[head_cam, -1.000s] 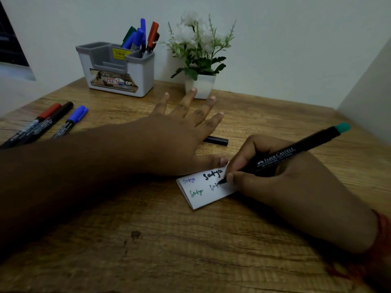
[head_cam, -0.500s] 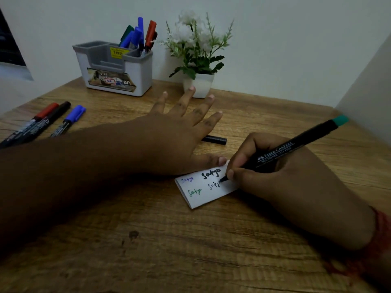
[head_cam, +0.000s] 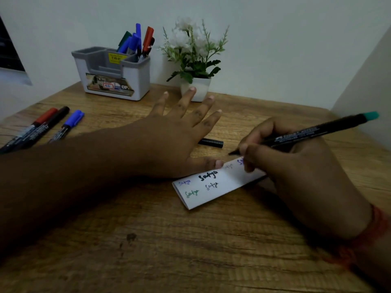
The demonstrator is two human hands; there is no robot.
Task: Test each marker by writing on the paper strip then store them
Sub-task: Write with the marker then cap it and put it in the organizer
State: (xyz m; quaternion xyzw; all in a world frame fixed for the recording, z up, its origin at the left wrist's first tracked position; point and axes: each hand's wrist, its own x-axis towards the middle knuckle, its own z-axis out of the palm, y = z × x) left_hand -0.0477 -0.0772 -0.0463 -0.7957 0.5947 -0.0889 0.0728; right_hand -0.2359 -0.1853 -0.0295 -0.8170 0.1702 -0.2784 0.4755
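White paper strip [head_cam: 213, 188] mid wooden table [head_cam: 169, 250]; black cap [head_cam: 211, 142] just behind it. Three markers [head_cam: 42, 127] far left. Grey organiser [head_cam: 114, 81] w/ markers at back, potted white-flowered plant [head_cam: 195, 60] to its right.

The paper strip [head_cam: 213, 188] bears "Satya" handwritten four times. The organiser [head_cam: 114, 80] shows "42" and "OP" on its label.

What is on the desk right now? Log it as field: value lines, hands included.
left hand: flat, fingers spread, thumb pinning the paper strip
right hand: grips the teal-ended marker, tip lifted off the strip
strip: several written words
loose cap: black, beyond the strip
untested markers: three, far left
organizer: holds several markers
plant: beside organizer
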